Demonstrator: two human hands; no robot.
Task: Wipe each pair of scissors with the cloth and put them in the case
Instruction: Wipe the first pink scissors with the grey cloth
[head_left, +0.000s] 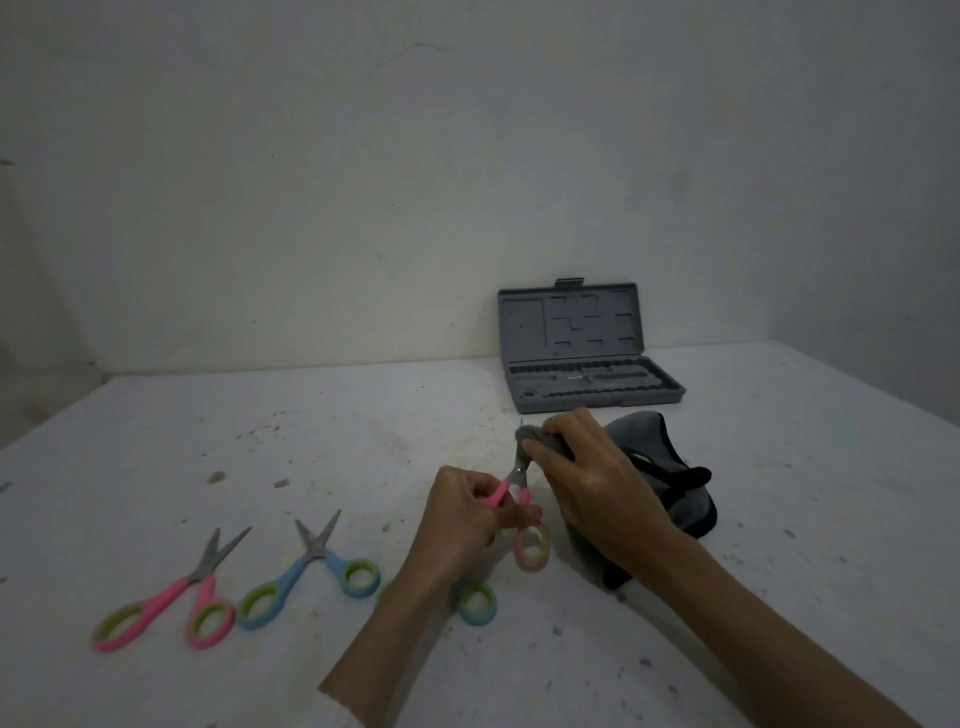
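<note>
- Left hand (462, 514): grip clamped on the pink handles of the held scissors (519, 499), raised above the table (779, 519), blades pointing away from the person.
- Right hand (587, 473): fingers curled round a fold of the grey cloth (670, 467), pinching it over the blade tips.
- Cloth: the rest lies bunched on the table, just right of the hands.
- Case (587, 353): grey, open, lid upright against the wall, beyond the hands; no scissors seen inside.
- Pink scissors (171, 597): flat on the table, far left, blades slightly parted.
- Blue scissors (306, 571): just beside them, blades parted.
- Second blue pair (475, 603): mostly hidden beneath the left forearm.
</note>
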